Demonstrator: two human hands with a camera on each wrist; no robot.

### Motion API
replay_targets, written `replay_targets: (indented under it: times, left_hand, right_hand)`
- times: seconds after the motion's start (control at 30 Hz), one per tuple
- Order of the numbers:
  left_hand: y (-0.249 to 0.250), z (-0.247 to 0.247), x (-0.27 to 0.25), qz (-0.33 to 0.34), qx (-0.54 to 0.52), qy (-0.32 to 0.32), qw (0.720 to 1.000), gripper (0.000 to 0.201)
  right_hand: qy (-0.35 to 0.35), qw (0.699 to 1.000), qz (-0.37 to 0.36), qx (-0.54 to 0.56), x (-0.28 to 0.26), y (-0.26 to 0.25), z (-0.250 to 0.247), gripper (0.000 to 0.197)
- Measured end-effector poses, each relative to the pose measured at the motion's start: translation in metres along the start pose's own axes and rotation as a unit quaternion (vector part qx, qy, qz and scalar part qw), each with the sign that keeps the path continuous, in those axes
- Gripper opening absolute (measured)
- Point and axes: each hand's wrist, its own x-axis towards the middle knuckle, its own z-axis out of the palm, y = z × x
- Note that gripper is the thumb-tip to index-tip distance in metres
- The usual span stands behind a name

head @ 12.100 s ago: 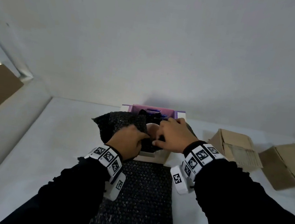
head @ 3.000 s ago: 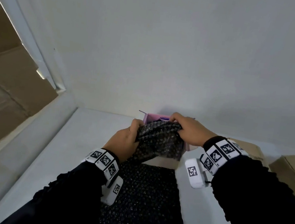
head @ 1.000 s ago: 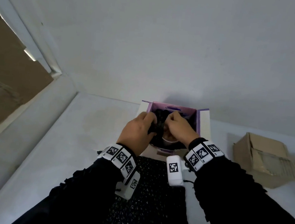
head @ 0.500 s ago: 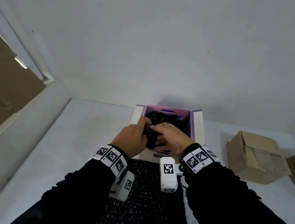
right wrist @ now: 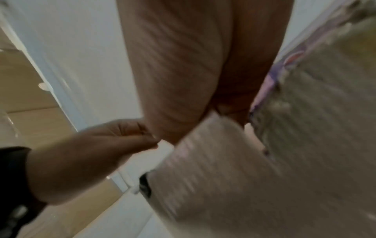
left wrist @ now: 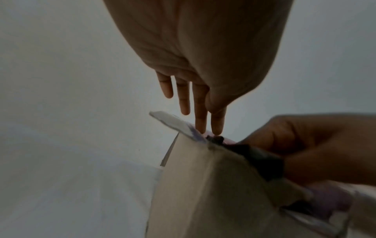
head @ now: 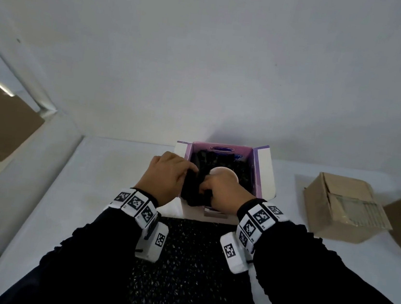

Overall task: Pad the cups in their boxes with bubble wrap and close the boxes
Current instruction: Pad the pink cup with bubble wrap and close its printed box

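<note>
Since half a sec ago our right hand (head: 224, 192) slid down toward the near edge of the open white cardboard box w/ purple lining (head: 263, 174), uncovering the pale round cup (head: 223, 173) just past its fingers. Both hands pinch the black bubble wrap wad (head: 194, 191) between them; left hand (head: 166, 176) fingers reach over the box's left wall. Flat black bubble wrap sheet (head: 189, 271) lies under our wrists.
</note>
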Motion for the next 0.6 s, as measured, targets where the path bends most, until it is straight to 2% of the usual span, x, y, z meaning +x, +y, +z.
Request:
replay_targets:
  times: [0.1,0.17,0.23,0.37,0.5,0.6]
  left_hand:
    - [0.004,0.001,0.012,0.048,0.119,-0.053,0.990,0.039]
    - [0.009,0.002,0.019,0.046,0.186,-0.115,0.975,0.042]
    - [0.013,0.002,0.026,0.031,0.232,-0.139,0.962,0.038]
    - [0.017,0.001,0.032,0.005,0.271,-0.153,0.950,0.033]
    - [0.013,0.003,0.031,0.014,0.281,-0.156,0.947,0.033]
    - [0.008,0.007,0.030,0.025,0.282,-0.155,0.947,0.028]
  right_hand:
    - [0.008,1.000,-0.016,-0.003,-0.002,-0.002,-0.007,0.027]
    - [0.017,0.999,-0.012,0.030,-0.004,-0.005,-0.009,0.034]
    - [-0.011,0.999,-0.006,0.048,-0.008,-0.008,-0.008,0.038]
    - [-0.069,0.996,-0.008,0.047,-0.016,-0.008,-0.010,0.028]
    - [-0.015,0.996,0.051,0.074,-0.027,0.006,-0.013,0.006]
    - [-0.014,0.993,0.095,0.073,-0.036,0.010,-0.017,0.007]
